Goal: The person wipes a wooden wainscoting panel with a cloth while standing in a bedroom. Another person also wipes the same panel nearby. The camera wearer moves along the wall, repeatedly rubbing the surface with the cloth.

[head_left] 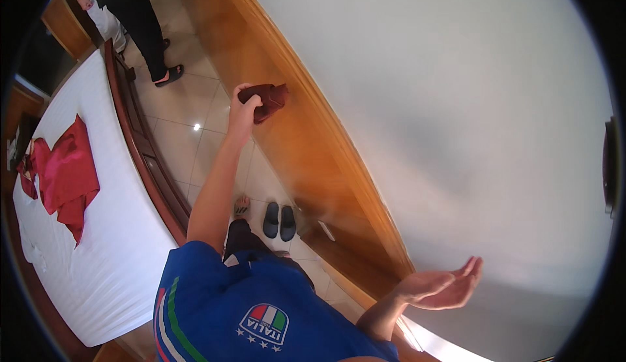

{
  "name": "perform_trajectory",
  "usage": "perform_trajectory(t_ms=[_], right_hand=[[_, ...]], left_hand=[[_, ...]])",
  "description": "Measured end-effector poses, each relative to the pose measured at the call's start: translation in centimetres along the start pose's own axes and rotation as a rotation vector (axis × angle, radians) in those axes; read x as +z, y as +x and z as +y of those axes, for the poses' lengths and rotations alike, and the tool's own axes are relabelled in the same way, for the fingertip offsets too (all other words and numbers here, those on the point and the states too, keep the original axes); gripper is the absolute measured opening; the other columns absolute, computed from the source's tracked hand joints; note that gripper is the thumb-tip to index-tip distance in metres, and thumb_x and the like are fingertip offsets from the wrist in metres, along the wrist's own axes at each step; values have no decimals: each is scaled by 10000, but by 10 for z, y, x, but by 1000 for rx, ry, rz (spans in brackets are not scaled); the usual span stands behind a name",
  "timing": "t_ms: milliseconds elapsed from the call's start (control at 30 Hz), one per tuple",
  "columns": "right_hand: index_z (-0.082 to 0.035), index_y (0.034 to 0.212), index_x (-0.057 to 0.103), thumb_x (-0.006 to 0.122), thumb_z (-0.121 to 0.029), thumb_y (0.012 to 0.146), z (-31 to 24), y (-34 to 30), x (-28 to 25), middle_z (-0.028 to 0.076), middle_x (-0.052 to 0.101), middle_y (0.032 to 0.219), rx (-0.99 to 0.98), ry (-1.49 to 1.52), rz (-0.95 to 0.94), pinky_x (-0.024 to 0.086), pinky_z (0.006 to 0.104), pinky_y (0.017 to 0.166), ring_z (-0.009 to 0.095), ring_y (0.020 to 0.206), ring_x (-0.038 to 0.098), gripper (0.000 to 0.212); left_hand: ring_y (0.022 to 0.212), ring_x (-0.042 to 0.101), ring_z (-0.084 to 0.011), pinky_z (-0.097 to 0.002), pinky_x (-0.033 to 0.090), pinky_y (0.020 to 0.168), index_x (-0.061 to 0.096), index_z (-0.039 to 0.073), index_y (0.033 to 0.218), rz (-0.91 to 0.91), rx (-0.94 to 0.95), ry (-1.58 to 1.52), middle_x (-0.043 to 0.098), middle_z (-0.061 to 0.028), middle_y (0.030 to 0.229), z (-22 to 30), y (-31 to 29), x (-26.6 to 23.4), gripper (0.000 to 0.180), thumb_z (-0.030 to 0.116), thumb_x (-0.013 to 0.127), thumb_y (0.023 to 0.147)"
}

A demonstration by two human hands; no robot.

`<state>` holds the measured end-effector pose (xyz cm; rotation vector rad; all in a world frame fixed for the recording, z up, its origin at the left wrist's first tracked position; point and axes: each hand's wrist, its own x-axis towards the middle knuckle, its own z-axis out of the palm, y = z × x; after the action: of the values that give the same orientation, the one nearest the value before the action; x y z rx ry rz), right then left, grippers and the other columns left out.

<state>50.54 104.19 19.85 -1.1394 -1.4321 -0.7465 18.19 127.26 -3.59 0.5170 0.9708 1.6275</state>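
Note:
My left hand (pixel 244 109) reaches forward with its fingers closed around a bunched dark red cloth (pixel 266 102). The cloth appears in front of the wooden wall panelling (pixel 293 137); I cannot tell whether it touches the wood. To the right, my right hand (pixel 438 287) is raised beside the pale wall (pixel 482 166), palm up, its fingers stretched out and nothing in it.
A bed with a white sheet (pixel 124 231) and dark wooden rail (pixel 145 147) lies left, red fabric (pixel 70 169) on it. Black slippers (pixel 279 222) sit on the tiled floor (pixel 215 143) by the panelling. Someone in black trousers (pixel 134 19) stands at upper left.

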Motion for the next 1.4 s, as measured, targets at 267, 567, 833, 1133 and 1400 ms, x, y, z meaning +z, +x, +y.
perform_trajectory(t_ms=[267, 567, 833, 1133, 1400], right_hand=[[46, 1250, 402, 496, -178, 960, 31, 42, 74, 280, 454, 1360, -243, -220, 93, 301, 594, 1155, 432, 1369, 373, 378], [-56, 1308, 422, 534, -246, 930, 42, 46, 87, 285, 452, 1416, -387, -412, 22, 238, 569, 1162, 400, 1421, 312, 438], [-58, 1275, 454, 527, -241, 932, 39, 46, 80, 312, 479, 1382, -396, -408, -1, 233, 560, 1153, 420, 1393, 362, 396], [-18, 1296, 410, 467, -179, 932, 41, 46, 81, 327, 466, 1373, -434, -443, -14, 260, 582, 1156, 434, 1380, 373, 403], [16, 1275, 432, 455, -139, 928, 41, 47, 80, 306, 499, 1350, -455, -527, -5, 281, 578, 1153, 424, 1362, 400, 380]], left_hand=[[1025, 585, -167, -290, 493, 889, 478, 43, 1304, -4, 120, 168, 580, -93, 1150, -11, 61, 19, 437, 104, 583, 884], [1296, 458, -270, -355, 341, 1101, 451, 23, 1372, 198, 253, 345, 492, -159, 1373, -62, 48, 27, 448, 288, 507, 1014], [1318, 423, -296, -386, 335, 1107, 384, 10, 1417, 226, 285, 337, 431, -182, 1419, -71, 40, 48, 490, 279, 473, 1017], [1018, 589, -190, -286, 539, 701, 436, 64, 1357, 405, 564, 574, 556, -126, 1224, -18, 135, 15, 415, 164, 517, 963], [978, 615, -199, -283, 529, 672, 465, 61, 1354, 325, 188, 313, 593, -102, 1182, -44, 94, 13, 402, 158, 500, 966]])
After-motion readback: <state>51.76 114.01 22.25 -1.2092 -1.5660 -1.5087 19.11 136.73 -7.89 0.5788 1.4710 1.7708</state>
